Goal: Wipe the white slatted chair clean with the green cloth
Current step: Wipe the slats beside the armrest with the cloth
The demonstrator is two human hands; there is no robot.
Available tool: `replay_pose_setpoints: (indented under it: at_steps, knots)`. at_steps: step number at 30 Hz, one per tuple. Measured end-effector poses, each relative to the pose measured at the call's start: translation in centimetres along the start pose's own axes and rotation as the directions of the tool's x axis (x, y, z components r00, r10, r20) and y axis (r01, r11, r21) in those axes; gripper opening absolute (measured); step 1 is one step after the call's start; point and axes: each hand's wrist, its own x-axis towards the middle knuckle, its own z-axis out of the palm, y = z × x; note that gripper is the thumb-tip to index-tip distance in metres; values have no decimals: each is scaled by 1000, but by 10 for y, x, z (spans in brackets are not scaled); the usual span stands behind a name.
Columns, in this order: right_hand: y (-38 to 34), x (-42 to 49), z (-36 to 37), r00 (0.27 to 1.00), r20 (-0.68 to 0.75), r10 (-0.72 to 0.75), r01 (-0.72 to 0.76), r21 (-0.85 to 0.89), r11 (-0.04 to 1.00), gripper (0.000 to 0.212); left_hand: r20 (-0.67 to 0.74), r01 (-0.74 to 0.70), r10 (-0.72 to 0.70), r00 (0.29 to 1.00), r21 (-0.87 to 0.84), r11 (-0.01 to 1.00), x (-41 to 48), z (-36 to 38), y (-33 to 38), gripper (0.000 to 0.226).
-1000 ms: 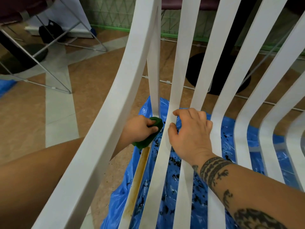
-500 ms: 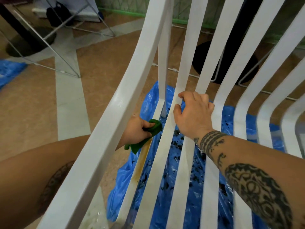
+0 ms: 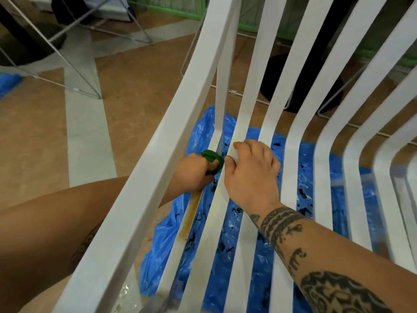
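The white slatted chair fills the view, its curved slats running from the top down toward me. Behind the thick left rail, my left hand grips the bunched green cloth and presses it against a narrow slat with a yellow-brown stain below. My right hand curls over the neighbouring slat, thumb on one side and fingers on the other. The left rail hides part of my left forearm.
A blue plastic sheet speckled with black dirt lies on the floor under the chair. Wire-frame furniture legs stand at the back left and a black round base behind the slats. A green mesh barrier lines the far wall.
My left hand has slid the green cloth back up the stained slat. My right hand keeps its hold on the neighbouring slat. The camera has shifted slightly.
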Motion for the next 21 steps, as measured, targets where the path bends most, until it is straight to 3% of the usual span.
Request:
replay_pose_setpoints:
  at_steps: [4,12,16,19,21]
  knots:
    - [2,1,1,1000,-4,8,-8,-1,1000,40,-24,-55,57,998,66,996,4,-7,9,24]
    - [1,2,-2,1000,9,18,-18,8,1000,40,52,-143,139,989,93,985,-21,-21,16,34]
    - [1,0,-4,1000,2,17,-17,18,1000,39,109,-117,105,988,112,987,-46,-20,21,33]
    - [2,0,-4,1000,-7,18,-18,28,999,39,202,-134,125,971,34,990,-43,-29,17,30]
    - [3,1,-4,1000,-9,12,-12,32,999,40,216,-44,51,975,-41,998,-41,-40,6,29]
